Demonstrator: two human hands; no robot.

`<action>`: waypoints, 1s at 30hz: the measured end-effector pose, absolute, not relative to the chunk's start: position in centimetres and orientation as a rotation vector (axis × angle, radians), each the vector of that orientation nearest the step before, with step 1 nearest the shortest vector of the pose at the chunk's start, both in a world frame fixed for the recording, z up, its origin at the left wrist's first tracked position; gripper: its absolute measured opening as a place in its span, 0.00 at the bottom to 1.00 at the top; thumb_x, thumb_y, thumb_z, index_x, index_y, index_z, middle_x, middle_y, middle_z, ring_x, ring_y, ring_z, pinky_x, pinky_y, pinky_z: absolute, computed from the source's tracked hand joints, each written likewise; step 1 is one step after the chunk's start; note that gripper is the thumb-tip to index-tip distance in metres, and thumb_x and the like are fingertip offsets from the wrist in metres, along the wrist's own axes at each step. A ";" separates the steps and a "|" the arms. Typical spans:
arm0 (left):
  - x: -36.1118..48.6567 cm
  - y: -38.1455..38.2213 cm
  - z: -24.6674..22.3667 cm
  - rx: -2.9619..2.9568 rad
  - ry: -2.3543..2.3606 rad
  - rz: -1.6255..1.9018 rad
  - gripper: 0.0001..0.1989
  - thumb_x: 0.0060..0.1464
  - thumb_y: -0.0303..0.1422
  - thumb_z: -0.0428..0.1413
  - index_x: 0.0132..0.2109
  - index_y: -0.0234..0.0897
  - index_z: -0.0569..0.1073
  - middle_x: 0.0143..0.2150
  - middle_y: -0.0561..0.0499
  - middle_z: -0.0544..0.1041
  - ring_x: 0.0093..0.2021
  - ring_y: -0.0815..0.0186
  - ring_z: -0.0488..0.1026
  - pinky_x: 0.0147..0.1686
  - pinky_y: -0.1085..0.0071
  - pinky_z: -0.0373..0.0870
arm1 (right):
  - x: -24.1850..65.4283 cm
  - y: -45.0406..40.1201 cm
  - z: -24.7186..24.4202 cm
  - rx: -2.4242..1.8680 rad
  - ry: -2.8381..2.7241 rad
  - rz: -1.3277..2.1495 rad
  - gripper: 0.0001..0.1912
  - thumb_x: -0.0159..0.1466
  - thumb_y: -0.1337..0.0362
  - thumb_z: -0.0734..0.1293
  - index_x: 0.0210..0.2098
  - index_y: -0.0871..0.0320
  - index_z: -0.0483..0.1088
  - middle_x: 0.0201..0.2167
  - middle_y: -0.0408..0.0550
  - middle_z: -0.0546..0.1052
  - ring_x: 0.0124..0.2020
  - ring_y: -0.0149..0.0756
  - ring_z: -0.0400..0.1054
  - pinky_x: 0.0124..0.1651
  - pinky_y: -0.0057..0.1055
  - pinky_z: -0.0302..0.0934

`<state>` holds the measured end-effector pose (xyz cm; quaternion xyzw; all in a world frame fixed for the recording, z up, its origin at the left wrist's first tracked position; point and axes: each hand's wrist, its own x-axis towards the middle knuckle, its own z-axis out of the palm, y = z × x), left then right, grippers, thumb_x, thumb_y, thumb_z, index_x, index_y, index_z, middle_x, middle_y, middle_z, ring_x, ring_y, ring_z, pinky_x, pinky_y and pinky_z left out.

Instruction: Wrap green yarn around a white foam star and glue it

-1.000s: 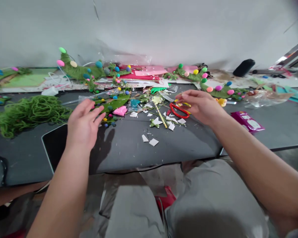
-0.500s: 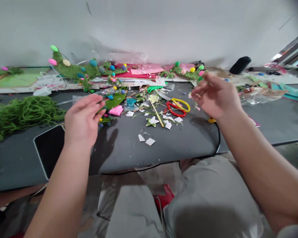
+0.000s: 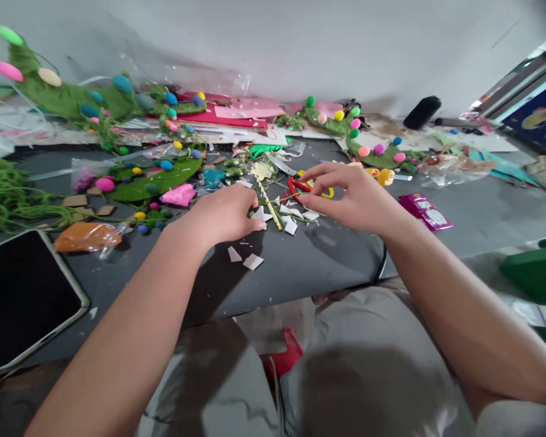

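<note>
My left hand (image 3: pixel 225 212) reaches low over the table, thumb and fingers apart, beside a white star-shaped piece (image 3: pixel 261 215); whether it touches the piece I cannot tell. My right hand (image 3: pixel 346 191) hovers with fingers spread above scissors (image 3: pixel 292 187) with red and yellow handles, which it partly covers. Between the hands lies a thin yellow patterned stick (image 3: pixel 272 212) with a pale yellow flower shape (image 3: pixel 260 170) at its top end. White scraps (image 3: pixel 253 261) are scattered near the front.
Green yarn (image 3: pixel 9 194) and a dark-screened tablet (image 3: pixel 27 297) lie at left, near an orange packet (image 3: pixel 88 236). Green wrapped shapes with coloured balls (image 3: pixel 68 100) line the back. A purple packet (image 3: pixel 424 211) rests at right. A green object (image 3: pixel 534 270) stands beyond the table's right side.
Both hands have come down and inward to the table's middle, the left moving right and the right moving left. The view has shifted, bringing the purple packet fully into sight.
</note>
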<state>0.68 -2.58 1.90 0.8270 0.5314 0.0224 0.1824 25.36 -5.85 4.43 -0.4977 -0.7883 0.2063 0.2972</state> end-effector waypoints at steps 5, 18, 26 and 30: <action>0.1 -3.3 1.1 2.368 1.428 0.111 0.14 0.57 0.44 0.59 0.46 0.42 0.75 0.52 0.45 0.76 0.47 0.51 0.75 0.36 0.62 0.64 | 24.7 -5.3 3.4 -1.170 -1.932 1.183 0.14 0.64 0.58 0.73 0.25 0.58 0.72 0.25 0.45 0.78 0.28 0.32 0.71 0.31 0.31 0.61; 1.5 -3.8 0.8 2.014 1.197 0.645 0.10 0.61 0.43 0.58 0.39 0.42 0.79 0.39 0.50 0.82 0.32 0.62 0.75 0.31 0.68 0.64 | 25.6 -4.8 1.3 -1.154 -1.943 1.272 0.12 0.68 0.61 0.70 0.49 0.59 0.74 0.34 0.48 0.82 0.35 0.33 0.75 0.36 0.30 0.65; 1.9 -4.0 0.7 1.911 1.116 0.729 0.10 0.59 0.40 0.61 0.45 0.42 0.80 0.42 0.49 0.83 0.38 0.60 0.78 0.37 0.67 0.71 | 25.5 -5.6 1.2 -1.306 -1.964 1.010 0.09 0.65 0.58 0.73 0.37 0.58 0.78 0.29 0.44 0.78 0.26 0.28 0.65 0.28 0.29 0.59; 2.0 -4.1 0.9 1.856 1.078 0.704 0.11 0.59 0.39 0.61 0.46 0.41 0.80 0.38 0.49 0.82 0.36 0.61 0.77 0.37 0.67 0.72 | 25.6 -5.5 0.8 -1.317 -1.928 0.980 0.11 0.64 0.56 0.74 0.40 0.57 0.78 0.33 0.46 0.79 0.29 0.30 0.67 0.30 0.31 0.61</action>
